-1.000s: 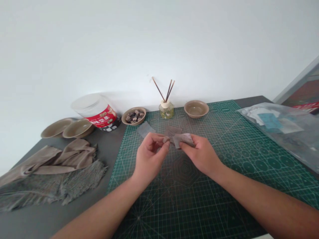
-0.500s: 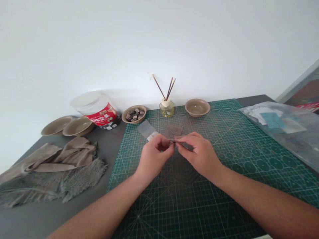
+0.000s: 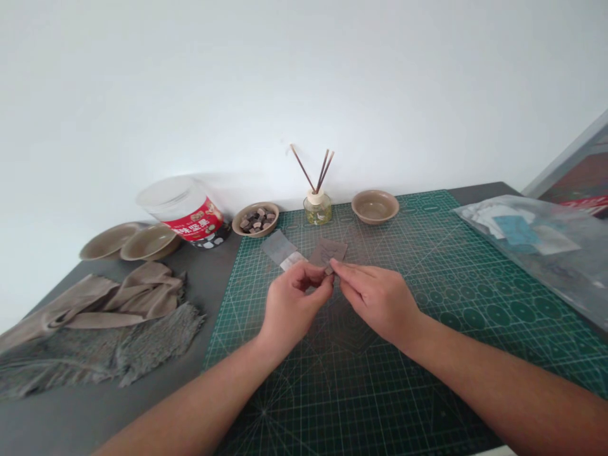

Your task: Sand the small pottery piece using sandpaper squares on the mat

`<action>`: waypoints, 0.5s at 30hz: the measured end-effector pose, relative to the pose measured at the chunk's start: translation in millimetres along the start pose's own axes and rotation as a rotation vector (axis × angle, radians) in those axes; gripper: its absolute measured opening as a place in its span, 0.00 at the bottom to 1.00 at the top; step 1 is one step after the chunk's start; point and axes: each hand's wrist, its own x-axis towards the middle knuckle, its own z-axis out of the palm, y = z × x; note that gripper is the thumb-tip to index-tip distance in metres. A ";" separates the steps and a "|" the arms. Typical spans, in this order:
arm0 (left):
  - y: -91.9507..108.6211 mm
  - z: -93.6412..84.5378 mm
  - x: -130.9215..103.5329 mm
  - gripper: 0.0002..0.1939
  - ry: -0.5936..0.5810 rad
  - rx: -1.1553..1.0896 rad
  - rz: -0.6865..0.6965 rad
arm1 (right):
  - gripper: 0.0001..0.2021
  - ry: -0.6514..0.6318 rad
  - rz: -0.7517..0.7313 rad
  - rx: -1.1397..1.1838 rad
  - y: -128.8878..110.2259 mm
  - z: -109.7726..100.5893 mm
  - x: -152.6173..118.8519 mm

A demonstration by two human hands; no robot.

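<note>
Left hand (image 3: pixel 292 301) pinching 1 small block (image 3: pixel 329 270), right hand (image 3: pixel 382 297) touching it, right grip unclear, green mat (image 3: pixel 361 392) beneath

The cutting mat (image 3: pixel 427 392) is green, patterned with a pale grid, circles and radiating lines; the desk (image 3: pixel 57 424) is dark grey. The small block (image 3: pixel 329 270) and square sheet (image 3: pixel 335 246) look brownish grey. The bowls (image 3: pixel 375 218) are tan, the jar label (image 3: pixel 202 221) red with white characters.
</note>
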 end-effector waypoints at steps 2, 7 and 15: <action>1.1 -0.1 -1.9 0.07 0.002 0.027 0.031 | 0.17 0.007 -0.028 0.025 -2.7 -1.5 -0.4; 0.5 -2.7 -6.1 0.08 0.035 0.117 0.114 | 0.15 0.047 0.255 0.359 -8.8 -2.6 2.9; 5.4 -0.9 -0.5 0.12 0.068 0.329 0.186 | 0.15 -0.025 0.652 1.000 -1.7 6.4 11.5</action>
